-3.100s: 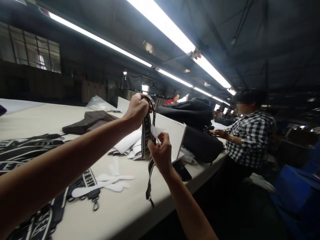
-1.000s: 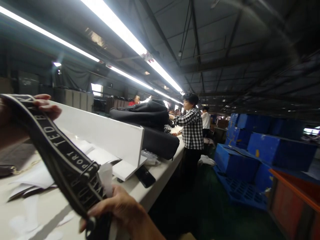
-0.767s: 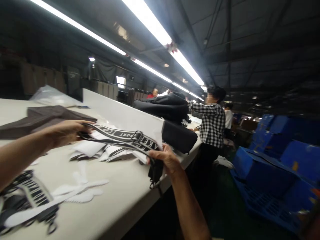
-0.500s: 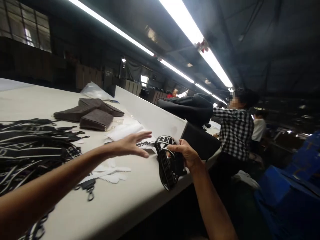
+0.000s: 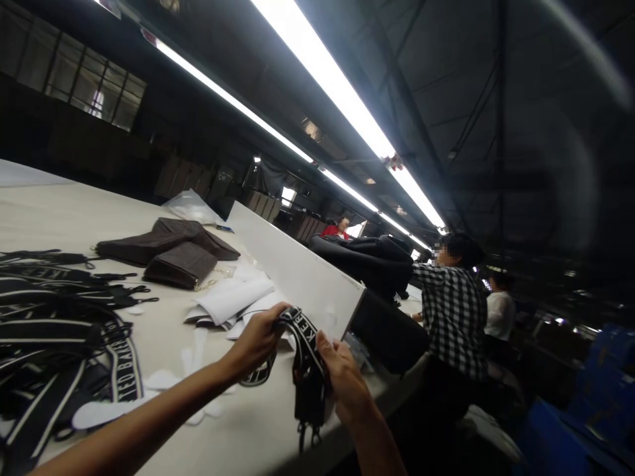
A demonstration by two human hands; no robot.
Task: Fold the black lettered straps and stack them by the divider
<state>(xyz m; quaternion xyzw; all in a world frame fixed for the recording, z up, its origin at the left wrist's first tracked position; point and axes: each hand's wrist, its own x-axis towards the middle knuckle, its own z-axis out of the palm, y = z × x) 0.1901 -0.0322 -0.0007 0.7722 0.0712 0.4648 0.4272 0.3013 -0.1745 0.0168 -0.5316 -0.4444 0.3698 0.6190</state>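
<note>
A black woven strap with white lettering (image 5: 303,344) is bunched between my two hands above the near edge of the white table (image 5: 64,211). My left hand (image 5: 258,340) is closed on its upper loop. My right hand (image 5: 342,377) is closed round the folded part, and metal clips dangle below it. White paper sheets (image 5: 231,299) lie on the table just beyond my hands.
A heap of similar lettered straps (image 5: 54,324) covers the table's left side. Dark brown pouches (image 5: 171,251) lie further back. A white upright divider (image 5: 297,281) runs along the table, with black bags (image 5: 370,264) beyond it. A person in a checked shirt (image 5: 454,317) stands at the right.
Half a second ago my left hand was open and reaching over the table while only the right held the strap. Now both hands grip the bunched strap.
</note>
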